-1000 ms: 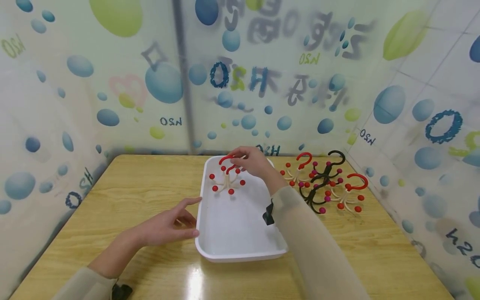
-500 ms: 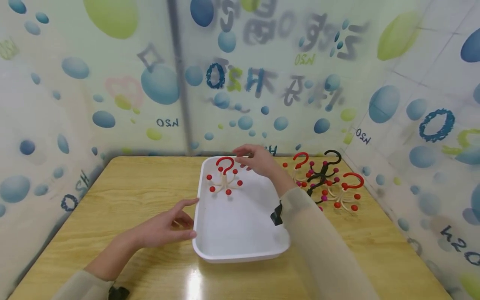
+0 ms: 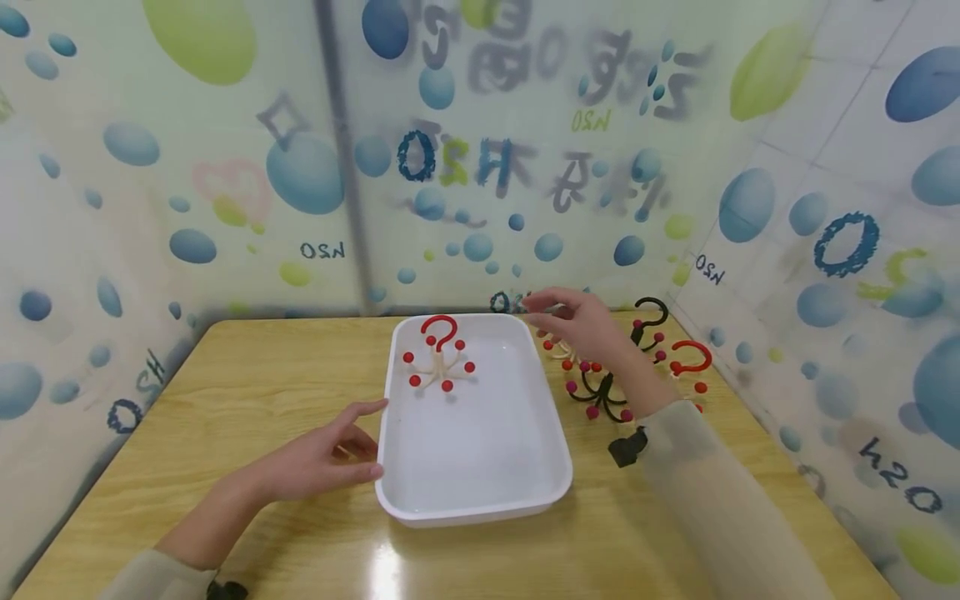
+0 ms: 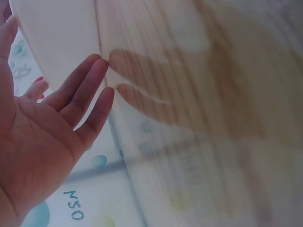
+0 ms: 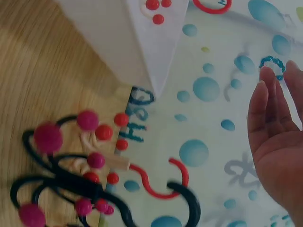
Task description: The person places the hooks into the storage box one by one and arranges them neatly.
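In the head view a shallow white tray [image 3: 480,450] sits on the wooden table. Near its back left stands a cream piece [image 3: 439,367] with curved legs ending in red balls and a red hook on top. My left hand [image 3: 326,458] rests at the tray's left rim, thumb and fingertips against it. My right hand [image 3: 581,325] holds nothing and hovers above the back right, past the tray's rim, its fingers loosely extended in the right wrist view. Beneath and beside it lie a black piece [image 5: 71,182] with magenta balls and a cream one with a red hook [image 5: 111,161].
Another black-hooked piece [image 3: 651,312] and a red-hooked one [image 3: 692,358] stand at the right of the wooden table [image 3: 247,375], partly behind my right arm. A patterned curtain-like wall [image 3: 480,200] closes off the back and sides.
My right hand let go of the red hook, leaving the cream piece standing in the tray. It then moved right, beyond the tray. My left hand stays at the rim.
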Motion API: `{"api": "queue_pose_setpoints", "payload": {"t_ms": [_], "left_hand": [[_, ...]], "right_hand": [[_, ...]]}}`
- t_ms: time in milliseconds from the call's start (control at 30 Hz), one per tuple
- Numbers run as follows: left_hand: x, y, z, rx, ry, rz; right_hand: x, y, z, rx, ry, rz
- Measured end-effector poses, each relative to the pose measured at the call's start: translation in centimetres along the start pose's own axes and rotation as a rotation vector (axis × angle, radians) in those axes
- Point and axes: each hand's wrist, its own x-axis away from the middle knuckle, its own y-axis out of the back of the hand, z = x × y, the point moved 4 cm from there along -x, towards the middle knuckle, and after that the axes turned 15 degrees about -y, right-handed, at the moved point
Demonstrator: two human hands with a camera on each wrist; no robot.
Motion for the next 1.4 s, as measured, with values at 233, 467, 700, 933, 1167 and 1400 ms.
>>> {"api": "queue_pose_setpoints", "payload": {"t_ms": [233, 467, 700, 933, 1167, 1400], "left_hand": [[0.2, -0.1, 0.1, 0.013, -0.011, -0.001], [0.2, 0.0, 0.1, 0.010, -0.024, -0.004], [0.2, 0.1, 0.0, 0.015, -0.019, -0.002], [0.2, 0.2, -0.1, 0.007, -0.026, -0.005], [0.1, 0.1, 0.0, 0.011, -0.015, -0.006], [0.0, 0.0, -0.1, 0.010, 0.006, -0.001]], "right_hand": [[2.7, 3.2, -2.8, 0.041, -0.018, -0.040], [4.4, 5.7, -5.4, 0.066, -0.002, -0.074], [5.7, 7.3, -7.6, 0.086, -0.024, -0.103], [6.3, 8.0, -9.6, 0.091, -0.048, -0.116], [6.1, 8.2, -11.5, 0.082, -0.094, -0.107], [5.7, 7.5, -12.5, 0.096, -0.160, -0.080]]}}
